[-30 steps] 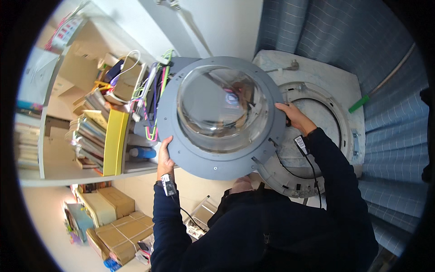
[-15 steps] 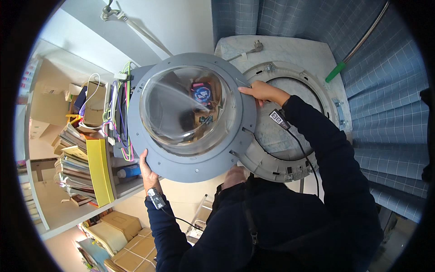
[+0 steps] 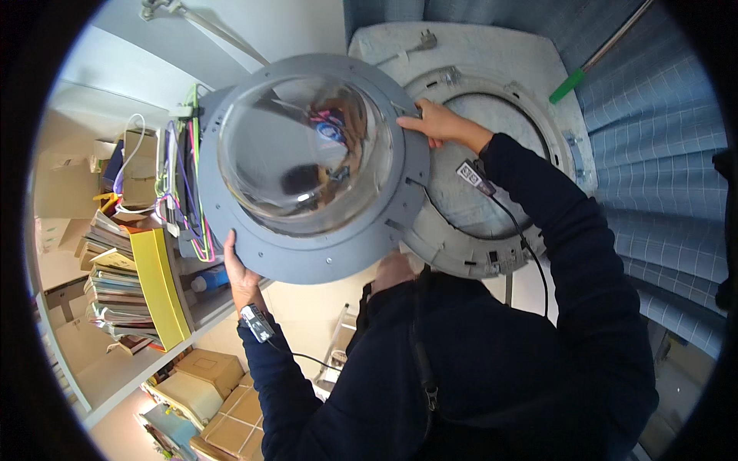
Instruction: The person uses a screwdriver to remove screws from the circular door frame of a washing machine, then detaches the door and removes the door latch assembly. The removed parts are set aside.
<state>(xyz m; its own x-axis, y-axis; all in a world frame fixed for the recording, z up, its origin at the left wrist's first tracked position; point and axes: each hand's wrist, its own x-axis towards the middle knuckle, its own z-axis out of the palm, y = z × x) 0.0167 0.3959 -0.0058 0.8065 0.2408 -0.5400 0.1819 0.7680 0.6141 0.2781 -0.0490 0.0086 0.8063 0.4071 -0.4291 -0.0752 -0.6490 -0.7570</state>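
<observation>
Tbh your domed panel (image 3: 311, 169) looks off the pale ring (image 3: 461, 259), but not set down yet: left hand (image 3: 243, 278) and right hand (image 3: 442, 124) both grip its rim.

Entry one, as I view it remotely: pale mottled surface (image 3: 492, 55), rounded at the corner, bearing a light grey ring (image 3: 446, 250) laid flat and a grey plug (image 3: 424, 40) with cord. Entry two: white shelf (image 3: 138, 375), bearing stacked books (image 3: 115, 284), with a yellow file box (image 3: 157, 288) beside them. Entry three: beige floor (image 3: 296, 315); whether the cardboard boxes (image 3: 231, 422) rest directly on it, I cannot tell.
</observation>
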